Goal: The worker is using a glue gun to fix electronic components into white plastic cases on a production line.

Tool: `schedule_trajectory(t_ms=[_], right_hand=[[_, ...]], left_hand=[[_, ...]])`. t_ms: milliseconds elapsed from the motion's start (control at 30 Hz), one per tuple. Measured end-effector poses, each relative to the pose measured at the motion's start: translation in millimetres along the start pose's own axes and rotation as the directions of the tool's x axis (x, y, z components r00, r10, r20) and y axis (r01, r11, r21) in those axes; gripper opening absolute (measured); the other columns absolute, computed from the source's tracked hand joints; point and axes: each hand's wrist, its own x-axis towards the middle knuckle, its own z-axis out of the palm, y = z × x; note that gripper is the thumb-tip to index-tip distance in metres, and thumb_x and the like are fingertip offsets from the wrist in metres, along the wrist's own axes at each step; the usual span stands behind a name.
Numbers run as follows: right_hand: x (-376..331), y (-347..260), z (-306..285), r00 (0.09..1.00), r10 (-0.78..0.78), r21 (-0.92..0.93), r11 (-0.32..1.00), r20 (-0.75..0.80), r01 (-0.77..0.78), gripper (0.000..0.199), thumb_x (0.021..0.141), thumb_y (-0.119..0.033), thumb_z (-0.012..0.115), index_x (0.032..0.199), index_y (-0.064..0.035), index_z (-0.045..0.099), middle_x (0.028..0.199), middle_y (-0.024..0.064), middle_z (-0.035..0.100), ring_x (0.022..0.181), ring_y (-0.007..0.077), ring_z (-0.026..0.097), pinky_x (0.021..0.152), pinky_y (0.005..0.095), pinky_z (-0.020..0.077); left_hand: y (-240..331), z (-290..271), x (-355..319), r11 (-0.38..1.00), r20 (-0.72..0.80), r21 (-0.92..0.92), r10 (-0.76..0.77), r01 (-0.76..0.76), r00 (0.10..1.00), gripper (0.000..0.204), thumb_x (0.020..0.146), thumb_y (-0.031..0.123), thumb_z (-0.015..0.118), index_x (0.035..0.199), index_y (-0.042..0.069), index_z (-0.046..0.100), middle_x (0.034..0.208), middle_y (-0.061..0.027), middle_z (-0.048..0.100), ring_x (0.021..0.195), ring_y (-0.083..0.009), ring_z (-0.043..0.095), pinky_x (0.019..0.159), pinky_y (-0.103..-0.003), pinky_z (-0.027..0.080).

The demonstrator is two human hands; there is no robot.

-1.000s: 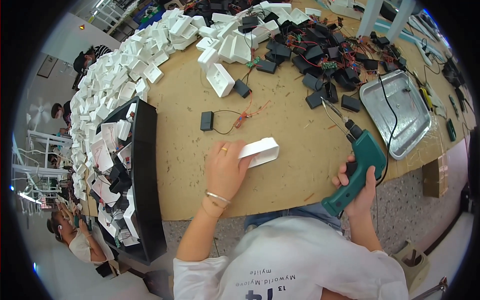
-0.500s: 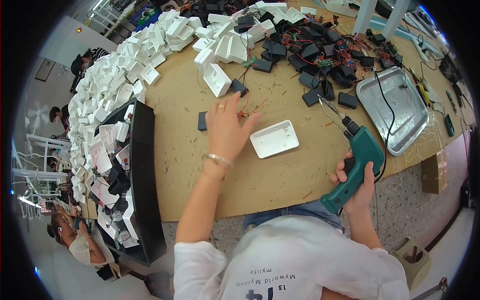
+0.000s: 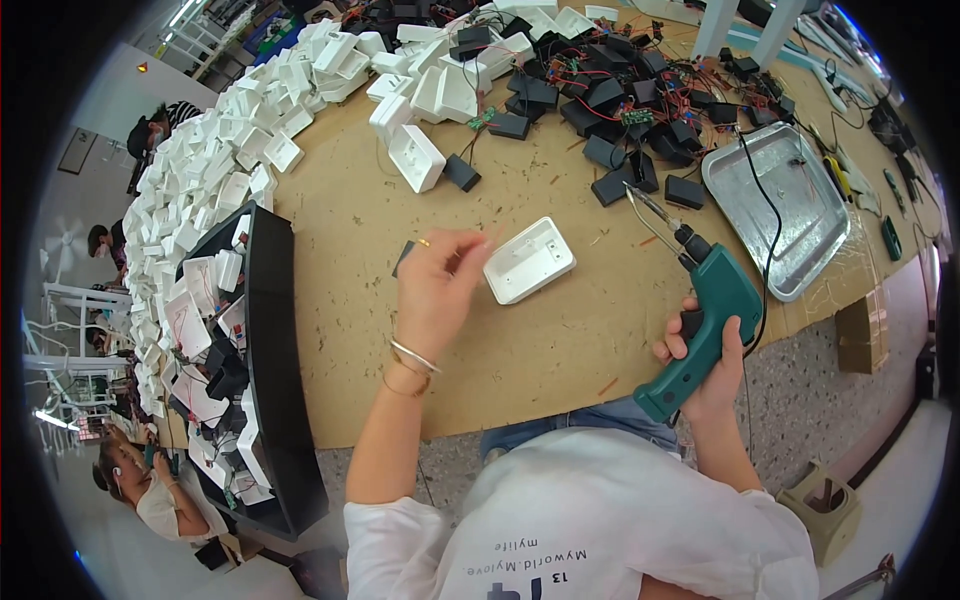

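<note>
My left hand (image 3: 435, 290) hovers over the cardboard-covered table (image 3: 560, 350), fingers pinched together and blurred. A small black module (image 3: 403, 258) peeks out from under its far-left side and seems to be in its grip. Just right of the fingers lies a white plastic housing (image 3: 528, 260), open side up, apart from the hand. My right hand (image 3: 708, 368) grips the handle of a green soldering gun (image 3: 712, 310) near the table's front edge. The gun's metal tip (image 3: 645, 208) points toward the far side.
A metal tray (image 3: 775, 200) sits at the right with the gun's black cord across it. Black modules with red wires (image 3: 620, 90) are heaped at the back, white housings (image 3: 220, 170) along the left. A black bin (image 3: 275, 380) of parts stands left. Other people work at far left.
My left hand let go of the white housing, which now lies flat, and went to the small black module on the left and closed over it. My right hand with the gun barely moved.
</note>
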Motion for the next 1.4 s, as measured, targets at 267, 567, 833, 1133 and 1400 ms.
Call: schedule_trajectory(t_ms=[267,567,833,1133,1400], right_hand=[[-7,2,-5,1.0,-0.009,-0.035,0.999,0.012,0.009,0.053,0.09,-0.05,0.042,0.114,-0.003,0.046,0.09,0.0104,0.053,0.066,0.0135,0.048,0.068,0.0317,0.0404],[-35,0,-28,0.962,-0.165,-0.446,0.86,0.218,0.248,0.066,0.081,-0.058,0.05,0.11,0.0011,0.049,0.098,0.0127,0.053,0.072,0.0165,0.053,0.079,0.0379,0.0396],[-35,0,-25,0.967,-0.171,-0.496,0.833,0.189,0.244,0.065,0.079,-0.057,0.051,0.107,0.002,0.05,0.099,0.0125,0.052,0.074,0.0164,0.053,0.086,0.0405,0.0387],[-39,-5,-26,0.975,-0.175,-0.631,0.744,0.134,0.22,0.069,0.078,-0.06,0.051,0.105,0.0036,0.051,0.098,0.0146,0.054,0.073,0.0182,0.051,0.074,0.0305,0.0424],[-36,-6,-26,0.97,-0.19,-0.594,0.768,0.151,0.242,0.069,0.079,-0.059,0.051,0.106,0.0041,0.052,0.098,0.0145,0.054,0.073,0.0179,0.051,0.078,0.0344,0.0416]], left_hand=[[5,41,-35,0.851,0.088,0.399,0.336,-0.342,0.938,0.013,0.075,0.009,0.066,0.071,0.001,0.055,0.117,-0.0165,0.053,0.093,-0.0345,0.054,0.076,-0.041,0.043],[19,54,-44,0.748,0.061,0.507,0.465,-0.428,0.883,0.014,0.072,0.006,0.065,0.07,0.002,0.052,0.122,-0.0144,0.051,0.113,-0.0339,0.045,0.09,-0.045,0.037],[16,77,-37,0.774,0.119,0.443,0.449,-0.452,0.886,0.003,0.077,0.001,0.052,0.079,-0.001,0.051,0.122,-0.013,0.049,0.116,-0.032,0.044,0.093,-0.046,0.035],[18,42,-20,0.72,0.385,0.255,0.536,-0.645,0.751,0.011,0.073,0.004,0.056,0.083,-0.002,0.053,0.122,-0.0088,0.05,0.113,-0.0314,0.046,0.09,-0.039,0.042],[27,16,-39,0.85,0.201,0.299,0.389,-0.434,0.899,0.011,0.08,0.002,0.059,0.082,0.001,0.047,0.111,-0.0132,0.054,0.091,-0.0291,0.055,0.074,-0.037,0.047]])
